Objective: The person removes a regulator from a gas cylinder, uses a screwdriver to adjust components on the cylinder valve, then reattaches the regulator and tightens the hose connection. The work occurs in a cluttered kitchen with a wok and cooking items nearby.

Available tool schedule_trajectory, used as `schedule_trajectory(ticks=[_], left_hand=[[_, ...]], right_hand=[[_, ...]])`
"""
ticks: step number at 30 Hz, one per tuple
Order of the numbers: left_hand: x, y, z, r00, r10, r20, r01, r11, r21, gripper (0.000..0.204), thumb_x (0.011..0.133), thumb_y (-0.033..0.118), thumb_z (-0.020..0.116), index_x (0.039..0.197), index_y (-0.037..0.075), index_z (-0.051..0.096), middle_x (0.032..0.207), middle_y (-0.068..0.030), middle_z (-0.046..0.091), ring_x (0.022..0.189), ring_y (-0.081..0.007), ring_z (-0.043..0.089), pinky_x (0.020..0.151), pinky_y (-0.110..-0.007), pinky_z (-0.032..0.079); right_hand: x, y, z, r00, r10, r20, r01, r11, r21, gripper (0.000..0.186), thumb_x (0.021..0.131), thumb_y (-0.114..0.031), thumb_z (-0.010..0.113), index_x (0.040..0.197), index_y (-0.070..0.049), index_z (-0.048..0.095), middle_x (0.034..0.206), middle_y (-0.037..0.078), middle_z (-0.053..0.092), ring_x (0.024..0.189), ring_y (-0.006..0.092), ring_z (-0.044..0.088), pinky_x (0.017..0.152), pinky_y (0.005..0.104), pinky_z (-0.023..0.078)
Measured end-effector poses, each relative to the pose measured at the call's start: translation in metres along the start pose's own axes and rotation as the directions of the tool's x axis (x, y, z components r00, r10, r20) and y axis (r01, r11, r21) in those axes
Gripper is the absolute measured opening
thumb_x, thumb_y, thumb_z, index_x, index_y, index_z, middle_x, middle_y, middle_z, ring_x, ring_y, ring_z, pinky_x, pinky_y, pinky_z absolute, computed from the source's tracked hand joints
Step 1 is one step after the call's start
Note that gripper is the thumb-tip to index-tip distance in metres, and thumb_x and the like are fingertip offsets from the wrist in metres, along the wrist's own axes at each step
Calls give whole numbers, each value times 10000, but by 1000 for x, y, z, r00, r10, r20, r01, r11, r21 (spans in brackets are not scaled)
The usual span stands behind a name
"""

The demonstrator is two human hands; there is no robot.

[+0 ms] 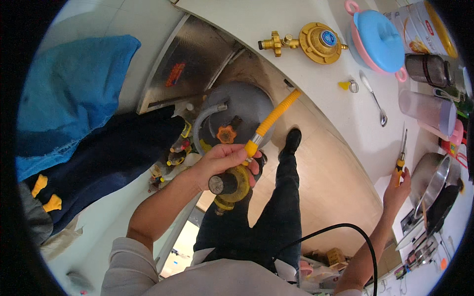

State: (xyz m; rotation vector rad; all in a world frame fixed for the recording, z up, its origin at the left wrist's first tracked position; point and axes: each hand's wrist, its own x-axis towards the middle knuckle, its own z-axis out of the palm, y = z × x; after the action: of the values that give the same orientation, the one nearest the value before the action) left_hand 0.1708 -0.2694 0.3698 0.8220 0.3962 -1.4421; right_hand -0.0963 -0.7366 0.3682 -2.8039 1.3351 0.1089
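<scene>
Worn yellow regulator [242,183], with a blackened round cap: hanging above the person's dark-trousered legs [281,197], joined to a ribbed yellow hose [278,114] with a silver collar; fingers of the left hand [224,160] are clamping around the joint. Screwdriver [400,164], yellow-and-black handle: fingers of the right hand [398,191] are wrapping its handle. White counter [340,111]: bearing a gold-coloured regulator [316,43], a spoon [375,101] and a blue-lidded pink pot [377,42]. Room: a grey cylinder [256,101] with an orange knob [226,134] is standing on the pale floor [321,163].
</scene>
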Motion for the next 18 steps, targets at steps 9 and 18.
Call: schedule_trajectory(ticks=[9, 18], left_hand=[[4, -5, -8, 995, -19, 95, 32, 990, -137, 446, 1065, 368, 547, 1304, -7, 576, 1044, -132, 687, 890, -234, 742, 792, -338, 614], [4, 3, 5, 1000, -18, 5, 18, 1000, -12, 428, 1034, 311, 622, 1301, -20, 581, 1004, -108, 669, 869, -234, 729, 812, -327, 593]], right_hand=[[-91, -50, -48, 984, 122, 132, -179, 740, 649, 322, 1065, -166, 552, 1334, 1, 494, 969, 38, 569, 783, 94, 521, 675, 239, 462], [-119, -175, -80, 785, -546, 294, 171, 646, 744, 278, 832, 1, 728, 1100, 13, 653, 936, 217, 688, 819, 350, 688, 729, 390, 560]])
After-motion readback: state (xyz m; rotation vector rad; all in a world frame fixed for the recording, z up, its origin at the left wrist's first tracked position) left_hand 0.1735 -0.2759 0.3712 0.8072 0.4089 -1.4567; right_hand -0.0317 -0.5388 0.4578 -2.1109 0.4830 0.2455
